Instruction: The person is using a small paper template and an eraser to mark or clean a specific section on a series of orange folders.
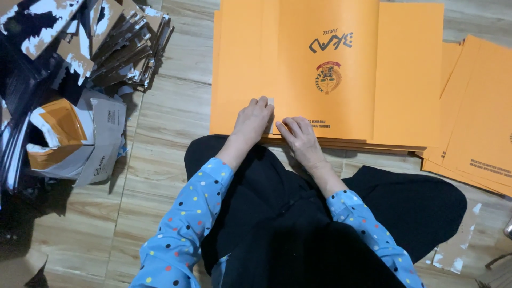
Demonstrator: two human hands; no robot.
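We were mid-fold: left hand [253, 120] and right hand [298, 134] pressed flat-fingered, gripping nothing, on the orange folder [298, 58], crease next needing firm smoothing.

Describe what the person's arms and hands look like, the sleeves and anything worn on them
Both arms wear long light-blue sleeves dotted with small spots of red, yellow, white and dark blue. The cuffs end at the wrists. The left hand and right hand are bare: no gloves, and no rings, watch or bracelets show from this angle.
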